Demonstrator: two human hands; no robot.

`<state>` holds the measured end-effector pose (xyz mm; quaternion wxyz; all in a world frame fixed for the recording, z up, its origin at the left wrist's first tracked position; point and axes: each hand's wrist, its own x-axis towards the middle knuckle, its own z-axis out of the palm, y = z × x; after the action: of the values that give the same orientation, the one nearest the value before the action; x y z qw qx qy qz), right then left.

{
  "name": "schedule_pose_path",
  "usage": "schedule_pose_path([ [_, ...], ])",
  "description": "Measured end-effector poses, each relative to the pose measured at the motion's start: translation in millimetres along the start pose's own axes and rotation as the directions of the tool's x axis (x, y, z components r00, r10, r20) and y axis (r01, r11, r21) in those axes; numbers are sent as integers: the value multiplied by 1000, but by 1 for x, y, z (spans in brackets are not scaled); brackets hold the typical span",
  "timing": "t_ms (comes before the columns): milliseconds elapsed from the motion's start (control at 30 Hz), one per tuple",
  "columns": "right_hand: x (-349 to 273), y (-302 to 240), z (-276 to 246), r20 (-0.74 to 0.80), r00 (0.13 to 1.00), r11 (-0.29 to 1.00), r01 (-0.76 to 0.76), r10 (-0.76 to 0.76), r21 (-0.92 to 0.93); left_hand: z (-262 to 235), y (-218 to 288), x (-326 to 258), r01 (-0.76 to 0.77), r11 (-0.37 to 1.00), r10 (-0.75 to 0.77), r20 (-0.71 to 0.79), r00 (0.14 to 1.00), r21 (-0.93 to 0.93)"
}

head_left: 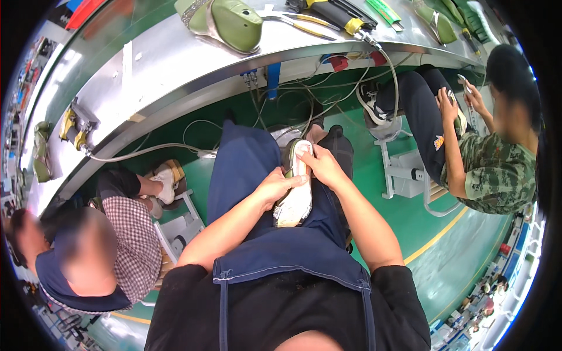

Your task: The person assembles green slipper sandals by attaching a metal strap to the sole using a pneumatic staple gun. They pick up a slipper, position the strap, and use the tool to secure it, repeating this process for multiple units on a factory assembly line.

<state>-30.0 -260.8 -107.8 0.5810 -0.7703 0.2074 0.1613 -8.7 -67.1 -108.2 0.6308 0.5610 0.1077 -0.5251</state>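
A pale, cream-white shoe upper with a dark green heel part [295, 193] is being held on the lap, lying lengthwise along the right thigh over a dark blue denim apron [275, 257]; it appears to be resting there so that the thigh is bearing its weight while both hands are working on it. The left hand [275, 188] is being closed around the middle of the shoe from the left side, its grip narrow and wrapped on the upper, apparently to keep it from turning; the right hand [321, 165] is being pressed on the far end of the shoe with fingers bent over it, the grip closed on that end, though whether anything small is being pinched there cannot be told.

A long, curved, shiny metal counter [175, 64] is running across the top of the view, well apart from the hands; an olive-green moulded shoe form on a metal holder [231, 22] is standing on it, with yellow-handled pliers [304, 23] and a black and yellow hand tool [336, 14] lying just beside, presumably being kept within reach. Grey cables and hoses [304, 105] are hanging beneath the counter edge. The floor [410, 216] is painted green with a yellow line. A person in a checked shirt [134, 245] is being seated at the left; another in a camouflage shirt [497, 169] is sitting at the right, handling a small object.
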Motion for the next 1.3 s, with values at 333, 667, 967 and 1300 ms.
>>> schedule_pose_path([
  [333, 2, 12, -10, -78, 997, 921, 31, -1, 389, -17, 39, 47, -311, 950, 311, -56, 949, 7],
  [667, 6, 11, -14, -204, 960, 962, 225, -191, 158, -12, 53, 46, -436, 814, 461, 30, 887, 385],
  [967, -4, -11, -18, -222, 903, 930, 347, -367, -124, -11, 53, 36, -520, 575, 635, 57, 770, 631],
  [1300, -7, -14, -17, -225, 892, 915, 354, -393, -195, -16, 47, 39, -525, 494, 671, 80, 737, 693],
])
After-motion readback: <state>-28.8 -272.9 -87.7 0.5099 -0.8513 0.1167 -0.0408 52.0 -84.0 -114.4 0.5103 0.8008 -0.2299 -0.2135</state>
